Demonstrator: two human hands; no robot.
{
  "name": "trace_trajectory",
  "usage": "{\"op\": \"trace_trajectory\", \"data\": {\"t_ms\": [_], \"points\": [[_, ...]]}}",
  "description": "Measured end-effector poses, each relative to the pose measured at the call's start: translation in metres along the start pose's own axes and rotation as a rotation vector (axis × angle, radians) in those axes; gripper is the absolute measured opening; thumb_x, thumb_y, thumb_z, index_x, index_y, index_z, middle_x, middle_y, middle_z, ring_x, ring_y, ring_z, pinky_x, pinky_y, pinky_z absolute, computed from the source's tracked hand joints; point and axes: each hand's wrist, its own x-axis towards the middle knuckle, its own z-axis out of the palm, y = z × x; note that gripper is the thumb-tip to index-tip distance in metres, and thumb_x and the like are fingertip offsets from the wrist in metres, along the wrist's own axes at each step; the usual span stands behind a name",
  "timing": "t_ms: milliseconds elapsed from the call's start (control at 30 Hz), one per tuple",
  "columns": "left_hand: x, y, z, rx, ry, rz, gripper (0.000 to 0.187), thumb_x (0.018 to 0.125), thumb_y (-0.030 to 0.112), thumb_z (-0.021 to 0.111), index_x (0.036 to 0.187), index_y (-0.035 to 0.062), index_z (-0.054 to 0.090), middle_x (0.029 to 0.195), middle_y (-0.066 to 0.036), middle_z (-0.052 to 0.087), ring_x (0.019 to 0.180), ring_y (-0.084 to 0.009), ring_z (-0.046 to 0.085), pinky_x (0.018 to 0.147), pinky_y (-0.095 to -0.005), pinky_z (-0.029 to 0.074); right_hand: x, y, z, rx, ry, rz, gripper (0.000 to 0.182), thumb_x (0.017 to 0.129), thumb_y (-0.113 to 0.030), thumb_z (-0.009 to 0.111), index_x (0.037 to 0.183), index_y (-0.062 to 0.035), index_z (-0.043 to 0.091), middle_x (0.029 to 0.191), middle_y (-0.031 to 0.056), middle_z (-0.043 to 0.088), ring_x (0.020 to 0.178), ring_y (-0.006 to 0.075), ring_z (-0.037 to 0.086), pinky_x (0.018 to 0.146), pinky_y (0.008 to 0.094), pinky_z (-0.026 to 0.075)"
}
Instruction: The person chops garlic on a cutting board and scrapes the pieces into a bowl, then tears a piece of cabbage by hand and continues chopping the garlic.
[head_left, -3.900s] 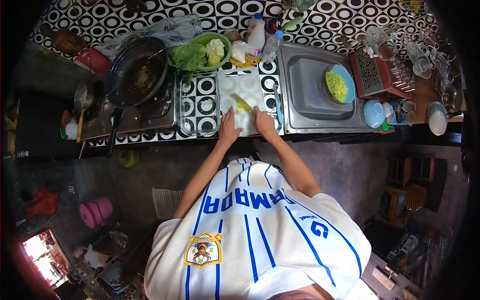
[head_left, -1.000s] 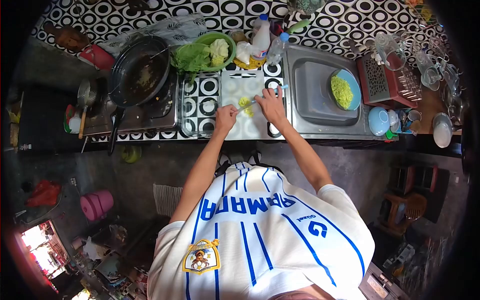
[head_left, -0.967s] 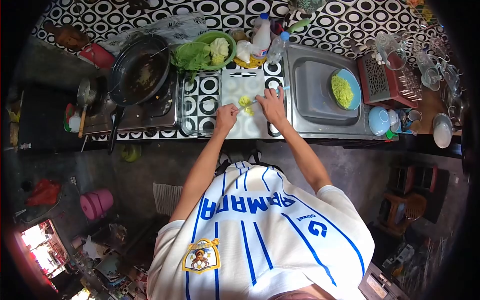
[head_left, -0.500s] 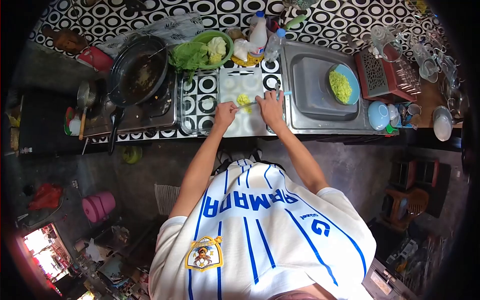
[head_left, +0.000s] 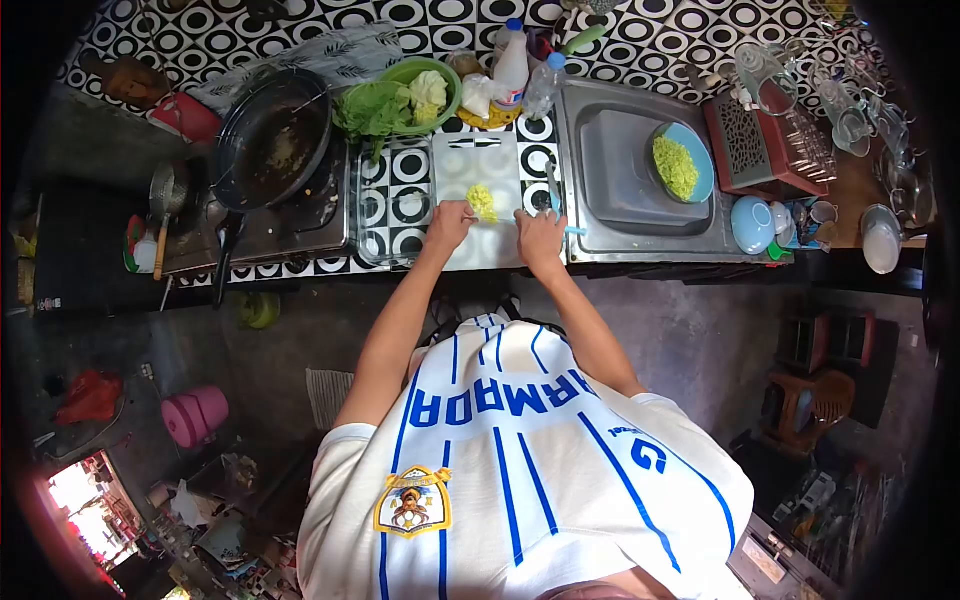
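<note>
My right hand [head_left: 541, 238] is closed around a knife, whose light blue handle [head_left: 575, 231] sticks out on its right side. The thin blade runs left, low over the cutting board, toward my left hand [head_left: 451, 226]. Closed in a pinch, the fingers of my left hand are at the blade's tip end. Between my hands lies a small pile of finely chopped yellow vegetable [head_left: 480, 197] on the translucent white cutting board [head_left: 475, 250]. A clear glass dish [head_left: 368, 225] sits left of the board.
Behind are a green bowl [head_left: 455, 105] with leafy greens and cauliflower, and bottles [head_left: 512, 68]. On the left, a wok [head_left: 265, 150] rests on the stove. At right, a blue plate [head_left: 703, 165] of chopped yellow-green vegetable sits in the sink area [head_left: 585, 245]. A slim utensil [head_left: 553, 180] lies beside the board.
My right hand and the knife have come slightly toward my body, and the knife handle is lower. My left hand stays almost in place. The view has shifted slightly.
</note>
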Motion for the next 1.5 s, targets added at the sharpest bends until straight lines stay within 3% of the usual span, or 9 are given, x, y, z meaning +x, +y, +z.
{"op": "trace_trajectory", "data": {"t_ms": [67, 333, 533, 633, 767, 867, 967, 1167, 1500], "points": [[0.002, -0.001, 0.006, 0.033, 0.012, 0.071, 0.014, 0.077, 0.009, 0.076, 0.089, 0.0031, 0.072, 0.086, -0.02, 0.07, 0.085, -0.0391, 0.069, 0.076, -0.0455, 0.055, -0.005, 0.005, 0.01, 0.071, -0.154, 0.072, 0.017, 0.095, -0.024, 0.053, 0.105, -0.0227, 0.067, 0.086, 0.0111, 0.069, 0.094, 0.0337, 0.062, 0.087, 0.0546, 0.04], [0.002, 0.003, -0.006, 0.051, -0.013, 0.117, 0.013, 0.08, 0.005, 0.068, 0.091, 0.0038, 0.072, 0.091, -0.018, 0.07, 0.091, -0.0388, 0.067, 0.081, -0.0455, 0.054, 0.003, 0.014, 0.008, 0.157, -0.168, -0.008, 0.023, 0.096, -0.018, 0.05, 0.112, -0.0222, 0.065, 0.086, 0.0145, 0.072, 0.096, 0.0362, 0.066, 0.088, 0.0529, 0.043], [0.029, 0.025, -0.039, 0.059, -0.085, 0.265, 0.014, 0.081, 0.01, 0.067, 0.094, 0.0046, 0.072, 0.094, -0.017, 0.07, 0.093, -0.0366, 0.067, 0.081, -0.0436, 0.053, 0.01, 0.028, 0.023, 0.481, -0.069, -0.098, 0.02, 0.096, -0.023, 0.054, 0.109, -0.0083, 0.059, 0.073, 0.0239, 0.065, 0.071, 0.0468, 0.064, 0.064, 0.0587, 0.048], [0.043, 0.026, -0.049, 0.033, -0.022, 0.281, 0.012, 0.081, 0.01, 0.068, 0.091, 0.0035, 0.072, 0.091, -0.017, 0.07, 0.091, -0.0362, 0.067, 0.081, -0.0435, 0.053, 0.024, 0.026, 0.008, 0.467, -0.045, -0.104, 0.023, 0.098, -0.026, 0.053, 0.106, -0.0047, 0.057, 0.07, 0.0254, 0.064, 0.068, 0.0487, 0.063, 0.062, 0.0582, 0.048], [0.039, 0.018, -0.047, 0.19, 0.044, 0.161, 0.011, 0.08, 0.008, 0.071, 0.088, 0.0011, 0.069, 0.087, -0.021, 0.069, 0.087, -0.0397, 0.066, 0.078, -0.0455, 0.053, 0.068, 0.032, -0.037, 0.207, 0.063, -0.336, 0.02, 0.095, -0.029, 0.06, 0.096, -0.0099, 0.064, 0.078, 0.0175, 0.065, 0.083, 0.0374, 0.064, 0.079, 0.0538, 0.049], [0.034, 0.015, -0.037, 0.294, 0.066, 0.025, 0.01, 0.08, 0.008, 0.072, 0.087, 0.0016, 0.069, 0.088, -0.023, 0.068, 0.087, -0.0419, 0.067, 0.077, -0.0488, 0.053, 0.104, 0.032, -0.033, 0.139, 0.275, -0.473, 0.013, 0.093, -0.025, 0.061, 0.097, -0.0157, 0.069, 0.088, 0.0068, 0.065, 0.098, 0.0263, 0.06, 0.099, 0.0519, 0.04], [0.033, 0.009, -0.021, 0.299, 0.134, -0.023, 0.008, 0.081, 0.008, 0.07, 0.086, 0.0012, 0.069, 0.087, -0.025, 0.068, 0.087, -0.0437, 0.066, 0.076, -0.0513, 0.053, 0.135, 0.02, -0.053, 0.064, 0.21, -0.643, 0.02, 0.093, -0.017, 0.055, 0.102, -0.021, 0.073, 0.096, 0.0013, 0.064, 0.108, 0.0219, 0.058, 0.109, 0.053, 0.031], [0.033, -0.004, -0.015, 0.261, 0.099, -0.061, 0.011, 0.085, 0.01, 0.068, 0.088, -0.0007, 0.069, 0.084, -0.026, 0.067, 0.087, -0.0443, 0.066, 0.076, -0.0515, 0.053, 0.161, 0.015, -0.045, -0.004, 0.158, -0.777, 0.031, 0.085, -0.011, 0.057, 0.107, -0.0256, 0.074, 0.091, 0.0002, 0.064, 0.106, 0.0202, 0.059, 0.113, 0.0512, 0.03], [0.045, -0.005, 0.001, 0.293, 0.078, -0.037, 0.011, 0.087, 0.01, 0.066, 0.087, 0.0004, 0.07, 0.085, -0.026, 0.067, 0.087, -0.0446, 0.066, 0.077, -0.0509, 0.053, 0.134, 0.037, -0.013, 0.263, 0.119, -0.558, 0.034, 0.084, -0.005, 0.062, 0.112, -0.0181, 0.073, 0.101, 0.0052, 0.07, 0.104, 0.0249, 0.062, 0.102, 0.0468, 0.036]]}}
